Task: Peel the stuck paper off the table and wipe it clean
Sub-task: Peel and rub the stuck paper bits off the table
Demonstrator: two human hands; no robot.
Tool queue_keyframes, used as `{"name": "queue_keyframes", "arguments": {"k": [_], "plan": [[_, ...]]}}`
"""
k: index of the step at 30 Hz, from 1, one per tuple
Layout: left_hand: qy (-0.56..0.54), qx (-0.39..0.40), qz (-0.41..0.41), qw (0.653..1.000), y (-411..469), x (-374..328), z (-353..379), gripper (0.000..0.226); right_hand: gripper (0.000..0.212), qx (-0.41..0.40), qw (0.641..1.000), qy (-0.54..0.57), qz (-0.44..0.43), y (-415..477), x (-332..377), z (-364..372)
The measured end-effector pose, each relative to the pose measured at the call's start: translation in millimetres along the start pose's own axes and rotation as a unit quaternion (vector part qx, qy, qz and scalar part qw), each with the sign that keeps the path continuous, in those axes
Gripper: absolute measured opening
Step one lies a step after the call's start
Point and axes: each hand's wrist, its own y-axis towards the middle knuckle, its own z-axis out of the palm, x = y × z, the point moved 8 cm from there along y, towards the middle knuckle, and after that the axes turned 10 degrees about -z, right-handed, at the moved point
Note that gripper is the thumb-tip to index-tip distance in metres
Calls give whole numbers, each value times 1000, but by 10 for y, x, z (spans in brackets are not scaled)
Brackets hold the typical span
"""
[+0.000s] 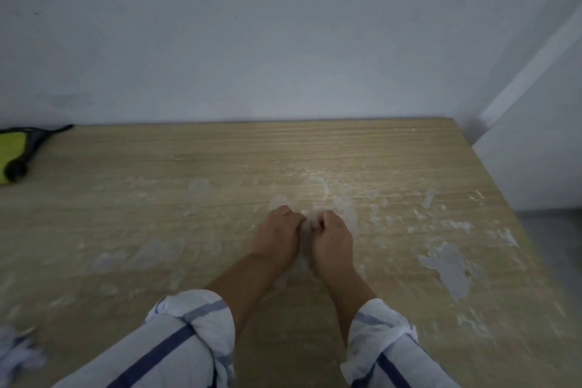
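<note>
Our left hand (278, 236) and right hand (331, 239) curl together to claw stuck paper (311, 224) loose; we cannot tell if either grip holds any.

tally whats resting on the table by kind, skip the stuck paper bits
hands: 2, left hand and right hand
yellow and black item: 1
crumpled white wad: 1
total: 4

A light wood-grain table (157, 167) carries pale patches of stuck paper (450, 264), thickest along its right side and thinner across the middle. A yellow and black object (12, 151) lies at the far left edge, and crumpled white scraps (19, 356) lie at the near left.
</note>
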Motion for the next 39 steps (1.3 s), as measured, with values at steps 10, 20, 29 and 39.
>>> {"name": "queue_keyframes", "arguments": {"k": [10,20,29,39], "plan": [[-43,-52,-89,994,-771,1006,-1166,20,18,73,993,89,17,-633,1050,990],[-34,-108,-192,975,-1653,2553,-2424,17,25,192,978,48,-74,-1485,2342,2349],[-34,-55,-296,953,-2074,3557,-2594,22,19,252,954,-94,-136,-1893,2563,2959],[-84,12,-269,959,-2146,3599,-2426,45,58,333,931,-76,-132,-2119,2539,2934]]}}
